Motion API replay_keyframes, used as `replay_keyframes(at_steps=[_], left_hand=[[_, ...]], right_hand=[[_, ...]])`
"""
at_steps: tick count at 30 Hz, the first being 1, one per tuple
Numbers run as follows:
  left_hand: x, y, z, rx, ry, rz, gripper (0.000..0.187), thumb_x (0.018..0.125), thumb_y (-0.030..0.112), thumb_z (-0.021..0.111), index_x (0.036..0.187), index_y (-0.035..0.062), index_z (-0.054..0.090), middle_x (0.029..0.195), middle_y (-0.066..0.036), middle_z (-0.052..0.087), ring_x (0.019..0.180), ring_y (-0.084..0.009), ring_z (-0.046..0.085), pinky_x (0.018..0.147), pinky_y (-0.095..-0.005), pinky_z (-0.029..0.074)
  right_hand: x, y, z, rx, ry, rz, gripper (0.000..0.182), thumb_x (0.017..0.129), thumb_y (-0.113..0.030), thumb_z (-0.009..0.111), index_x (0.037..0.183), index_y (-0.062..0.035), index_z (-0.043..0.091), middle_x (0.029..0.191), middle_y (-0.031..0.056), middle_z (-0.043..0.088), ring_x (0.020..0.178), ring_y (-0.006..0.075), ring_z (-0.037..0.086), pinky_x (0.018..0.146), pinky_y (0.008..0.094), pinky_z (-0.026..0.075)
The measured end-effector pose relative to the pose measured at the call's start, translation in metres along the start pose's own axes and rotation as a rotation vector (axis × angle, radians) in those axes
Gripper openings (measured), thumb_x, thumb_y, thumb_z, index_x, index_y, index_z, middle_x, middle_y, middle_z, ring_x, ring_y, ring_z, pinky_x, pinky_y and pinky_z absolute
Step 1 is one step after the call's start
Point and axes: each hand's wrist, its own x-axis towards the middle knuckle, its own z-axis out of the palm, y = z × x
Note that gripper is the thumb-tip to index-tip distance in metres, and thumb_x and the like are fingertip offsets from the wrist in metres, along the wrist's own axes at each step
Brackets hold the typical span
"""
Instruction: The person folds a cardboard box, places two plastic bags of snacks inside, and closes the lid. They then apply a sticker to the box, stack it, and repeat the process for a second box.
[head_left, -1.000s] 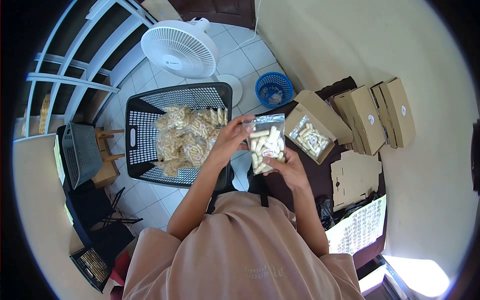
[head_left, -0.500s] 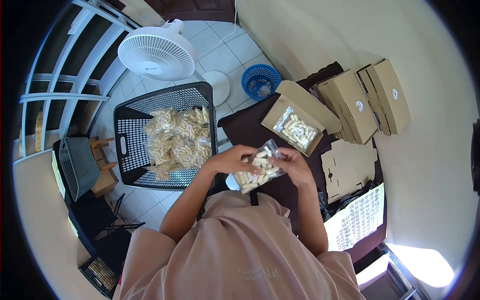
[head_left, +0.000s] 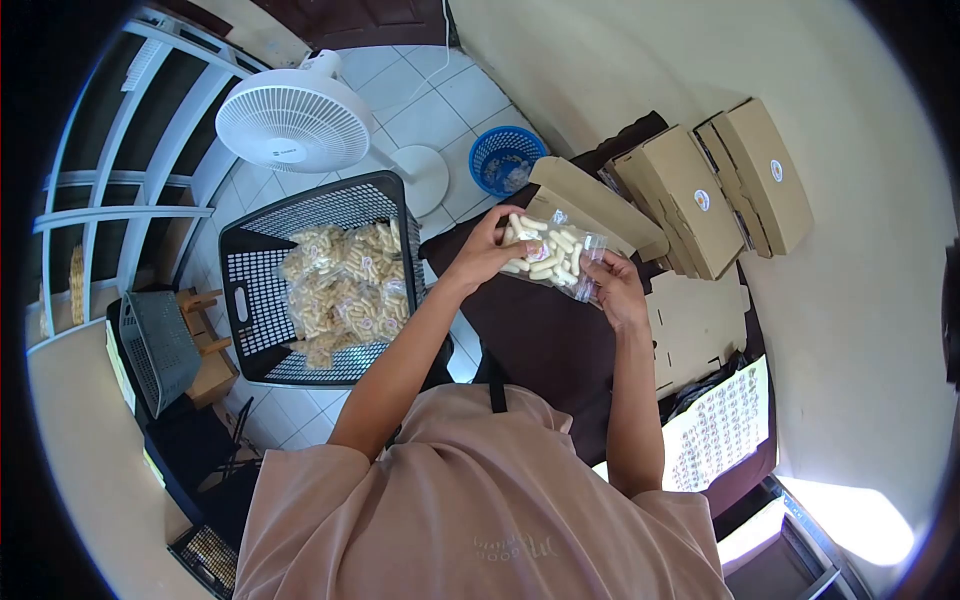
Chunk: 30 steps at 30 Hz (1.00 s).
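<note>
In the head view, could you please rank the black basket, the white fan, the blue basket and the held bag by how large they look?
1. Black basket
2. White fan
Blue basket and held bag: too alike to rank, and the bag is nearer the camera.

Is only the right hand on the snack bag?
No, the left hand grips one end of the bag while the right hand grips the other.
</note>
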Motion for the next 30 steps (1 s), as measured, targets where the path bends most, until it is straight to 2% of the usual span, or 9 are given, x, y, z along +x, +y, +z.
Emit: replay_keyframes(at_steps=[9,12,14,17,21,23,25,27,30], left_hand=[[-0.022,-0.032,-0.021,0.118,0.089,0.017,0.032,0.091,0.026,0.072,0.114,0.0090,0.059,0.086,-0.003,0.063,0.074,-0.0076,0.058,0.062,-0.0230,0.047],[-0.031,-0.023,-0.032,-0.108,0.170,0.007,0.025,0.094,0.023,0.068,0.112,0.0080,0.060,0.086,0.000,0.061,0.074,-0.0062,0.058,0.065,-0.0219,0.049],[-0.031,-0.024,-0.046,-0.148,0.135,0.010,0.025,0.095,0.023,0.066,0.113,0.0084,0.059,0.087,0.000,0.060,0.074,-0.0058,0.057,0.065,-0.0211,0.048],[-0.030,-0.020,-0.048,-0.113,0.144,-0.010,0.026,0.095,0.023,0.067,0.114,0.0075,0.059,0.086,0.000,0.060,0.072,-0.0051,0.056,0.062,-0.0206,0.046],[-0.034,-0.008,-0.048,-0.017,0.149,-0.007,0.029,0.094,0.025,0.068,0.116,0.0087,0.058,0.081,0.000,0.060,0.064,-0.0035,0.050,0.055,-0.0198,0.039],[-0.046,0.004,-0.047,-0.038,0.182,0.012,0.029,0.094,0.024,0.068,0.116,0.0092,0.057,0.080,0.000,0.060,0.061,-0.0025,0.047,0.053,-0.0194,0.036],[-0.055,0.005,-0.056,-0.092,0.189,0.035,0.028,0.093,0.023,0.068,0.115,0.0093,0.057,0.080,0.000,0.061,0.060,-0.0021,0.048,0.051,-0.0190,0.036],[-0.056,-0.001,-0.069,-0.105,0.198,0.055,0.027,0.093,0.022,0.069,0.114,0.0094,0.057,0.080,0.000,0.061,0.060,-0.0024,0.049,0.050,-0.0191,0.037],[-0.056,0.007,-0.074,-0.155,0.220,0.094,0.026,0.093,0.022,0.068,0.113,0.0093,0.057,0.081,0.000,0.062,0.062,-0.0027,0.052,0.050,-0.0196,0.038]], right_hand=[[-0.029,0.004,0.022,-0.051,-0.513,0.020,0.017,0.094,-0.010,0.064,0.103,0.0038,0.069,0.091,0.0074,0.072,0.082,0.0152,0.068,0.073,0.0285,0.056],[-0.004,-0.007,0.016,-0.896,0.146,-0.349,0.022,0.088,-0.012,0.070,0.104,0.0020,0.069,0.095,0.0140,0.072,0.084,0.0173,0.070,0.074,0.0323,0.055],[0.023,-0.011,0.016,-0.961,0.264,-0.419,0.027,0.080,-0.014,0.075,0.104,-0.0011,0.070,0.093,0.0161,0.072,0.083,0.0232,0.071,0.077,0.0352,0.055],[0.072,0.005,0.019,-1.288,0.296,-0.742,0.030,0.076,-0.016,0.077,0.102,-0.0030,0.071,0.094,0.0171,0.072,0.081,0.0304,0.070,0.078,0.0374,0.054],[0.087,-0.003,0.025,-1.440,0.072,-0.467,0.027,0.078,-0.013,0.073,0.102,-0.0031,0.071,0.095,0.0209,0.070,0.101,0.0400,0.064,0.094,0.0482,0.048],[0.080,-0.037,0.017,-1.448,-0.232,-0.307,0.022,0.077,-0.008,0.071,0.098,-0.0015,0.069,0.092,0.0187,0.070,0.085,0.0348,0.069,0.078,0.0438,0.056],[0.045,-0.081,0.015,-0.887,-0.409,-0.164,0.014,0.080,-0.005,0.068,0.093,0.0002,0.067,0.083,0.0127,0.070,0.063,0.0216,0.068,0.052,0.0326,0.053],[0.002,-0.122,0.027,-0.664,-0.332,-0.019,0.008,0.085,-0.004,0.066,0.091,0.0008,0.066,0.079,0.0071,0.068,0.049,0.0098,0.060,0.037,0.0215,0.040],[-0.011,-0.120,0.023,-0.750,-0.182,-0.201,0.007,0.091,-0.005,0.062,0.095,0.0005,0.064,0.079,0.0073,0.068,0.048,0.0096,0.060,0.035,0.0220,0.038]])
